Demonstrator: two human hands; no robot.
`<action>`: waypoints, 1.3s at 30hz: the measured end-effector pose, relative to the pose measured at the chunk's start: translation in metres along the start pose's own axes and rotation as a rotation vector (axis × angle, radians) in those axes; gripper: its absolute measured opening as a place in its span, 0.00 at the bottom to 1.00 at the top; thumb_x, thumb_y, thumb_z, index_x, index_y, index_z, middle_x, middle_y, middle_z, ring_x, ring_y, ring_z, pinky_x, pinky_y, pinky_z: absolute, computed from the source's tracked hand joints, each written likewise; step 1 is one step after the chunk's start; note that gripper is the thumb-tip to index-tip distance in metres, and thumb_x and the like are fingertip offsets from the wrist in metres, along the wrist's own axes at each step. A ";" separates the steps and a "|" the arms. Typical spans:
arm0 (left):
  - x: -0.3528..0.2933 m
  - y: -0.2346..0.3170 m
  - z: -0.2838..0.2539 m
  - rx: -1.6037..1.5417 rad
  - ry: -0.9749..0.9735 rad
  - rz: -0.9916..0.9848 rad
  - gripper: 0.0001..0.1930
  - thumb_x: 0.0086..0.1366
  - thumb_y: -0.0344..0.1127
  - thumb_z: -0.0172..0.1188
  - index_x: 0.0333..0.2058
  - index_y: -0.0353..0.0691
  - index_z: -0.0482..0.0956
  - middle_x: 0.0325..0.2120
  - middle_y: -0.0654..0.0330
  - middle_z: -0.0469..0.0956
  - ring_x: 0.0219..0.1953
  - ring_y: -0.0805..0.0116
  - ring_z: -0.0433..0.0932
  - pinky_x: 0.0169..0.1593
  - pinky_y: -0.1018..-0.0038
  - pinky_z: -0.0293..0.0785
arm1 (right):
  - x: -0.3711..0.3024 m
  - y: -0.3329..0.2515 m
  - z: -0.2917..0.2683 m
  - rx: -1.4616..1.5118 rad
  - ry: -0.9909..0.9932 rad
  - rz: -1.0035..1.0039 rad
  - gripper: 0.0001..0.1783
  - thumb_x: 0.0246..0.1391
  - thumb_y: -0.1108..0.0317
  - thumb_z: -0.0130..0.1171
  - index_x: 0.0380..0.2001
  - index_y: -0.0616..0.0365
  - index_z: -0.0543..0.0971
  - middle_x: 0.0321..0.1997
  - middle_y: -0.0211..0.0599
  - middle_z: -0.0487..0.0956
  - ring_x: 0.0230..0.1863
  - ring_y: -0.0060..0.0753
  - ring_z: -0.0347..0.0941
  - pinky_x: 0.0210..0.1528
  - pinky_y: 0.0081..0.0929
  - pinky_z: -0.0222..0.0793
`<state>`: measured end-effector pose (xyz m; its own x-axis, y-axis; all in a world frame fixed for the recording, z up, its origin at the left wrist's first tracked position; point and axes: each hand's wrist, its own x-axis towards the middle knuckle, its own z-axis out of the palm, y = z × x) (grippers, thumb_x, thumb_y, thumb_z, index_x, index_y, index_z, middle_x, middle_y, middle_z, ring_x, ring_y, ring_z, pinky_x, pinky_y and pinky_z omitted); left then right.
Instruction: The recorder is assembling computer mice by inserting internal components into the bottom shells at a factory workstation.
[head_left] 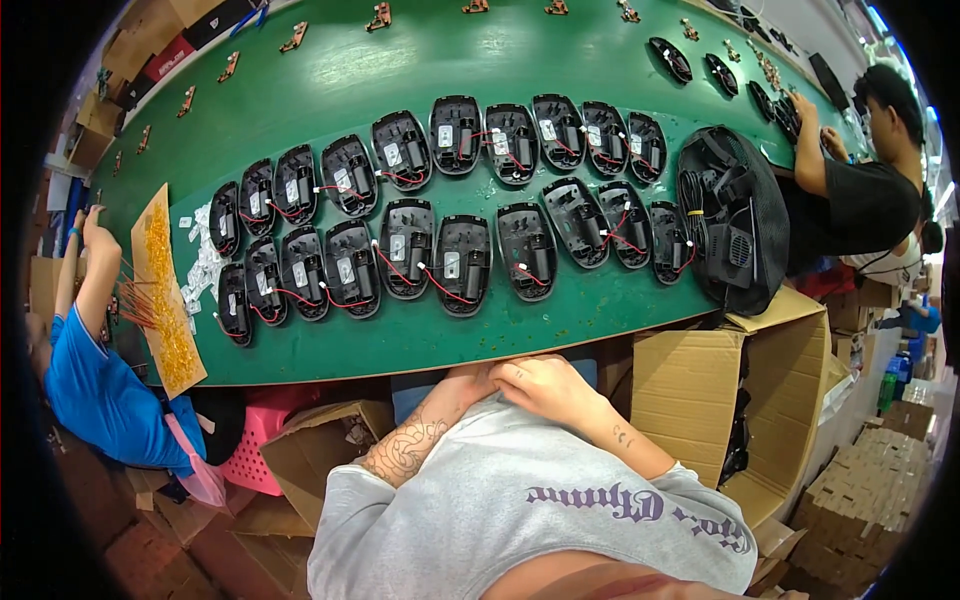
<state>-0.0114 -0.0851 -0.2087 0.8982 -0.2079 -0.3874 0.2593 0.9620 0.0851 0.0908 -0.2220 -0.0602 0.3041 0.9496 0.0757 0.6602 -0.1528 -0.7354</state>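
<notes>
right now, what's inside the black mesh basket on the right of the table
The black mesh basket holds black plastic parts and a coiled cable; whatever lies beneath them is covered.

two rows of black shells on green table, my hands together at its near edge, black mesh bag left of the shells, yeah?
Not left: in the head view, the black mesh bag is right of the black shells. The rest holds: left hand and right hand together at the near edge of the green table.

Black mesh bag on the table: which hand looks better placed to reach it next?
Probably the right hand: the mesh bag lies toward that side, and this hand rests uppermost, partly covering the left hand.
</notes>
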 end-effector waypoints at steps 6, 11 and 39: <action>-0.017 0.005 0.046 -0.054 0.311 0.013 0.16 0.70 0.41 0.58 0.51 0.40 0.76 0.48 0.58 0.79 0.50 0.62 0.78 0.56 0.65 0.77 | 0.000 -0.020 0.002 0.245 -0.020 -0.142 0.17 0.49 0.74 0.64 0.45 0.54 0.79 0.44 0.37 0.78 0.42 0.43 0.79 0.42 0.35 0.77; -0.025 0.005 0.036 0.041 0.197 0.070 0.14 0.71 0.41 0.57 0.50 0.41 0.76 0.49 0.57 0.78 0.50 0.64 0.77 0.56 0.66 0.76 | 0.011 -0.045 -0.017 0.428 -0.052 -0.148 0.20 0.47 0.81 0.63 0.46 0.56 0.82 0.46 0.36 0.77 0.44 0.38 0.78 0.41 0.30 0.78; 0.002 0.003 0.007 -0.216 0.245 -0.008 0.12 0.68 0.37 0.62 0.47 0.41 0.78 0.46 0.59 0.81 0.49 0.64 0.81 0.54 0.65 0.81 | 0.069 -0.020 -0.090 0.192 0.631 0.154 0.08 0.48 0.82 0.67 0.34 0.62 0.84 0.35 0.36 0.85 0.39 0.37 0.81 0.45 0.27 0.74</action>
<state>-0.0061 -0.0839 -0.2029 0.7776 -0.1926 -0.5985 0.1614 0.9812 -0.1061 0.1602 -0.1784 0.0199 0.7662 0.5706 0.2958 0.4608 -0.1669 -0.8717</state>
